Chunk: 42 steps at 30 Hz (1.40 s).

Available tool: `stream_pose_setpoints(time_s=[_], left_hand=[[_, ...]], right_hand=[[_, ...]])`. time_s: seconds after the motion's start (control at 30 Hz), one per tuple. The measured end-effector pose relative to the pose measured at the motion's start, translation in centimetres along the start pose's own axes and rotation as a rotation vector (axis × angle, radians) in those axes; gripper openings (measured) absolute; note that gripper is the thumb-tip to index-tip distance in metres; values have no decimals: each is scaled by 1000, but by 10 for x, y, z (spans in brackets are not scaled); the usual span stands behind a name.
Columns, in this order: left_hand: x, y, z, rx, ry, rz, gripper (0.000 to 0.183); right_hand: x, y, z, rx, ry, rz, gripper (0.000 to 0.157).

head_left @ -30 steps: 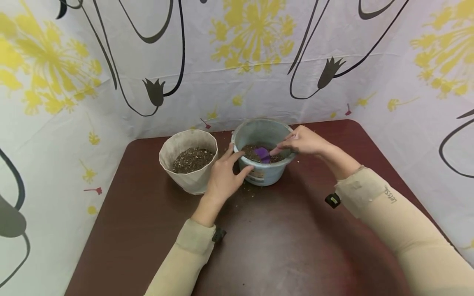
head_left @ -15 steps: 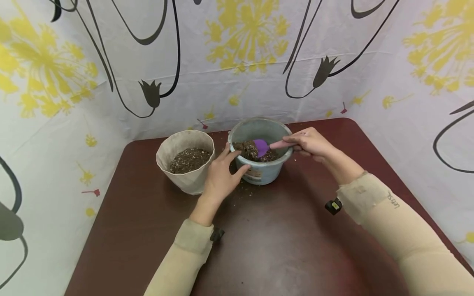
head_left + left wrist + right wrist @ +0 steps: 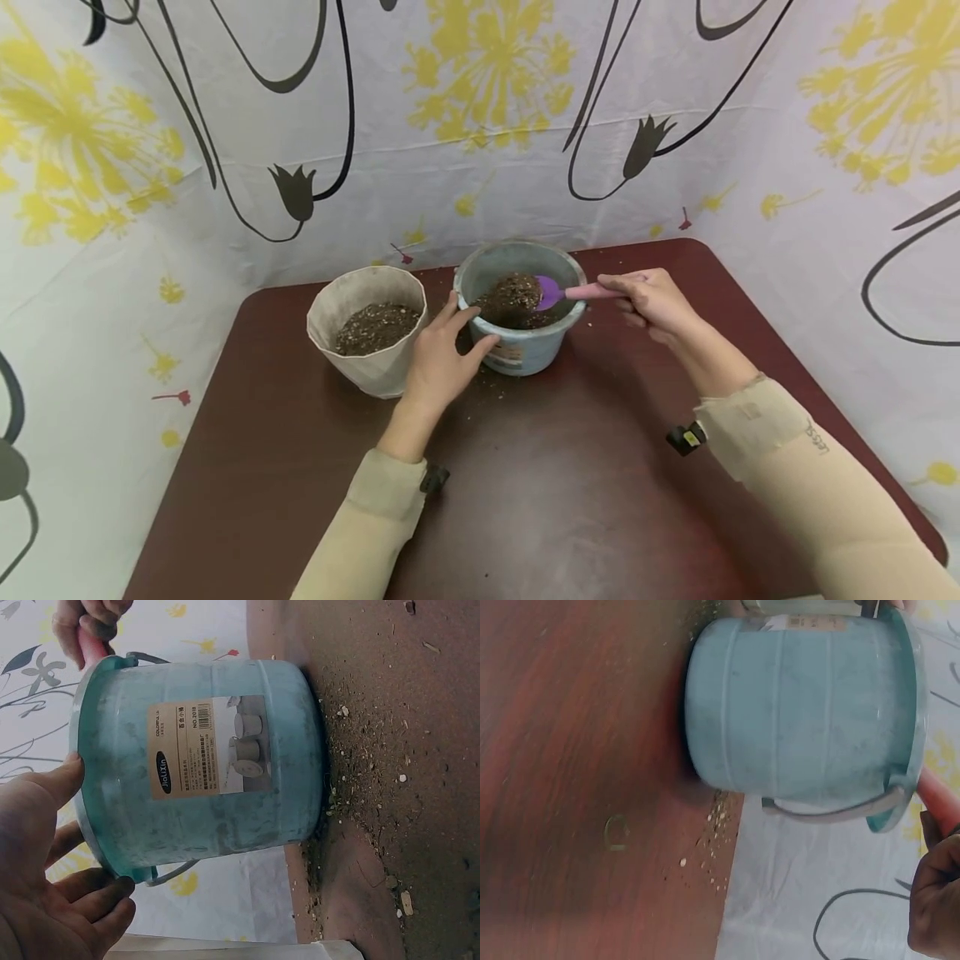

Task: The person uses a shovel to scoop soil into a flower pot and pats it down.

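Observation:
A blue-grey bucket [image 3: 525, 350] with dark soil inside stands upright near the back of the table. My left hand [image 3: 438, 358] holds its rim at the front left, thumb and fingers spread along the edge. In the left wrist view the thumb lies at the rim of the labelled bucket [image 3: 285, 810]. With my right hand [image 3: 656, 304] I grip the pink handle of a small trowel [image 3: 592, 292]. Its purple blade bears a heaped clump of soil [image 3: 517, 292] at the level of the bucket's mouth. To the left, a whitish faceted pot [image 3: 367, 371] is partly filled with soil.
Soil crumbs [image 3: 360, 750] are scattered on the dark red table [image 3: 525, 483] around the bucket's base. The bucket's wire handle [image 3: 832, 814] hangs down at its side. A patterned cloth [image 3: 420, 192] rises right behind the table.
The trowel has come up out of the bucket's soil with a heaped load. My right hand has drawn back to the right, and the left hand has stayed at the rim.

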<state>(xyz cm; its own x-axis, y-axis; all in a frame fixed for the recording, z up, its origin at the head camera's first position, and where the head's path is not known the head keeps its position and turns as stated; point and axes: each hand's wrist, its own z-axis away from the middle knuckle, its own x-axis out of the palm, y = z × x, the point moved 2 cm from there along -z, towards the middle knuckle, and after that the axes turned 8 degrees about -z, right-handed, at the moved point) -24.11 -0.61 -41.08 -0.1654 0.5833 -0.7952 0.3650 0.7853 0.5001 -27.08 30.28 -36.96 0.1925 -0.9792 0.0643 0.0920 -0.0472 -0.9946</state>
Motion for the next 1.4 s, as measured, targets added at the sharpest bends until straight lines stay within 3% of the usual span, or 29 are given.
stream_pose_setpoints(time_s=[0.2, 0.37, 0.67, 0.77, 0.9, 1.0, 1.13, 1.23, 1.3, 1.4], left_hand=[[2, 0, 1, 2, 13, 3, 55], [2, -1, 1, 12, 27, 4, 55], [2, -4, 3, 17, 25, -6, 55], [3, -3, 3, 12, 21, -6, 55], [3, -2, 1, 18, 25, -2, 54], [-1, -1, 1, 13, 27, -9, 55], [-6, 1, -1, 16, -8, -53, 55], [-11, 2, -2, 47, -42, -81, 54], [-17, 1, -1, 78, -25, -69, 50], [-29, -2, 2, 133, 69, -50, 42]], right_hand=[[-6, 0, 14, -27, 72, 5, 54], [-6, 3, 20, -30, 127, -28, 26], [-2, 15, 24, -34, 187, -106, 22], [-2, 18, 26, -35, 244, -145, 12], [-2, 19, 28, -43, 317, -184, 14], [2, 17, 27, -68, 267, -142, 13], [5, 14, 25, -87, 195, -67, 31], [4, 13, 25, -81, 150, -78, 36], [4, 13, 25, -78, 113, -99, 36], [5, 11, 21, -85, 74, -127, 36]])
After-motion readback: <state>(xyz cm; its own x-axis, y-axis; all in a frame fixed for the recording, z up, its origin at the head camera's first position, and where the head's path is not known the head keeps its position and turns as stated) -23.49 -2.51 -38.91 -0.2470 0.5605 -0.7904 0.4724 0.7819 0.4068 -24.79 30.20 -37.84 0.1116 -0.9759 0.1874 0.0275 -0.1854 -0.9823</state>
